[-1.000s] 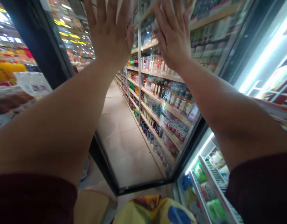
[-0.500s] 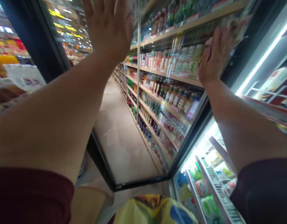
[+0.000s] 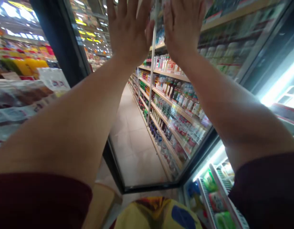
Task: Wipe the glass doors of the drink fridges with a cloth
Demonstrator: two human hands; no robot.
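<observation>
A black-framed glass door [image 3: 147, 165] of a lit fridge stands swung open in front of me. High up, my left hand [image 3: 131, 35] lies flat on the pane with its fingers spread and nothing in it. Close beside it on the right, my right hand [image 3: 182, 30] presses on the glass, its fingertips cut off by the top edge. The earlier picture shows a crumpled cloth under that hand; now the hand and the picture's edge mostly hide it.
Through the pane I see tall shelves of bottled drinks [image 3: 185, 98] along a tiled aisle [image 3: 135, 136]. Fridge racks with packaged goods [image 3: 217, 202] are at lower right. Bagged goods [image 3: 15, 95] fill a display on the left. Yellow patterned fabric [image 3: 156, 213] shows below me.
My right hand has swept left across the glass, from near the door's right frame to beside my left hand. My left hand stays spread on the pane. The view has shifted somewhat.
</observation>
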